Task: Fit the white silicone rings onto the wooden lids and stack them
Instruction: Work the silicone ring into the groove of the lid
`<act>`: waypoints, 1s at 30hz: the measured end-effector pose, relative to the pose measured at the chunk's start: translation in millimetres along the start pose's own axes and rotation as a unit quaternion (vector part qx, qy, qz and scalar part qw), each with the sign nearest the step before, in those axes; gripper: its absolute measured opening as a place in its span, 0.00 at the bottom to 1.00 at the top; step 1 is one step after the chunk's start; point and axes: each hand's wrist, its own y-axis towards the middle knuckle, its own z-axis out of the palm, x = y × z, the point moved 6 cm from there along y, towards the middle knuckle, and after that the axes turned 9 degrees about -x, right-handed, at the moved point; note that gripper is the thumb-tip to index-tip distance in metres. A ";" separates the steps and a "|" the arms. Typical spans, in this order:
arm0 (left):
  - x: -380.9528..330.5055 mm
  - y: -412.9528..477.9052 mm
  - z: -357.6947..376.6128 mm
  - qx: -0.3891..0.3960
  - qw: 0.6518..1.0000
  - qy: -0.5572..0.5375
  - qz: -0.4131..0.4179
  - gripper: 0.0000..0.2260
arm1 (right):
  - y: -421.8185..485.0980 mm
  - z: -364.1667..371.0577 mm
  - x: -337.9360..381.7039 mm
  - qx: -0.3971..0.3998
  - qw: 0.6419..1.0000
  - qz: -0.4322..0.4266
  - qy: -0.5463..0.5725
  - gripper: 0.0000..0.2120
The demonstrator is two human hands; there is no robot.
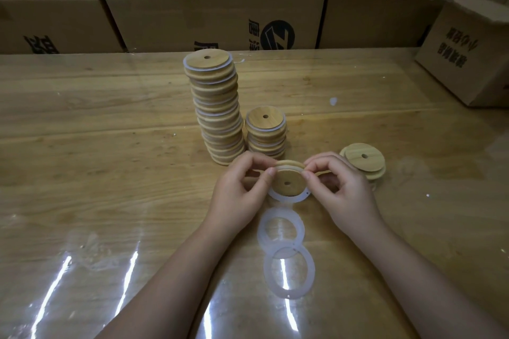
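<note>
A wooden lid [287, 177] with a centre hole is tilted toward me at table centre. My left hand [239, 190] pinches its left edge and my right hand [336, 187] pinches its right edge. A white silicone ring [289, 198] hangs around the lid's lower half, partly seated. Two loose white rings [281, 231] [289, 272] lie overlapping on the table near me. A tall stack of ringed lids [216, 107] stands behind my hands, a short stack [265, 132] beside it. A few bare lids [363, 162] lie to the right.
Cardboard boxes [214, 19] line the back edge of the wooden table [110, 146], which is covered by clear glossy film. Another open carton [468, 49] sits at the far right.
</note>
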 end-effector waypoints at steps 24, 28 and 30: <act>11.7 5.2 -3.1 -0.001 0.997 -0.050 -0.054 0.02 | -1.3 4.5 -3.5 0.021 0.999 0.010 -0.034 0.05; 14.6 5.9 -3.9 -0.002 0.997 -0.045 -0.064 0.03 | -4.0 6.1 -12.5 0.041 0.996 0.064 -0.040 0.06; 13.4 5.7 -4.1 0.003 0.997 -0.043 -0.065 0.05 | -5.1 7.4 -15.5 0.050 0.994 0.091 -0.036 0.10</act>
